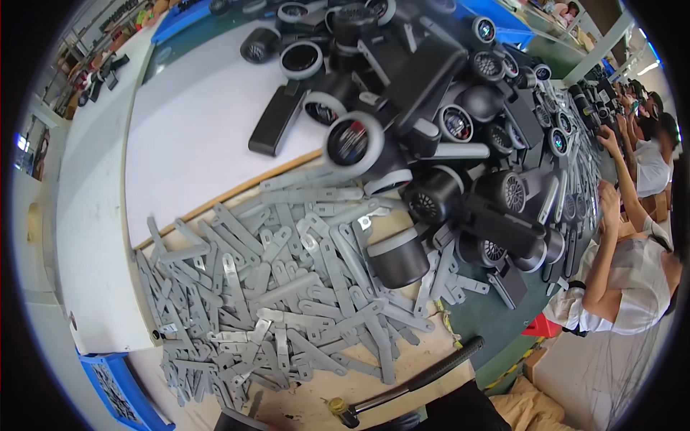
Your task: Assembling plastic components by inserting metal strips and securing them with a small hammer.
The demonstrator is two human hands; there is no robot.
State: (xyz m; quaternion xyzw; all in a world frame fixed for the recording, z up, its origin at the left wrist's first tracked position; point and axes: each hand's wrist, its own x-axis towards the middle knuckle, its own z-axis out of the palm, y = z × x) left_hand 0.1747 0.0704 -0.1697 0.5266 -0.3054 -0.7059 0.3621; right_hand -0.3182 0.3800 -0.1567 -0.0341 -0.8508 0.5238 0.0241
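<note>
Neither my left hand nor my right hand shows. At the lower edge, nearest to me, lies a hammer (413,384) with a yellowish head and a black grip, slanting up to the right on the table's front edge. Behind it spreads a wide heap of flat grey strips (287,294) with rounded ends, some with shiny metal tips. Beyond and to the right is a tall pile of black handheld machines (431,79) with round, grey-rimmed ends. One short black cylinder (397,258) with a grey band sits on the strips. Black cloth (463,409) shows at the bottom.
A white board (208,122) with a wooden edge lies behind the strips. A blue crate (118,391) stands low at the left, beside a white ledge (90,237). At the right, a person in white (625,280) works along the bench, with others behind. A red container (540,325) stands below.
</note>
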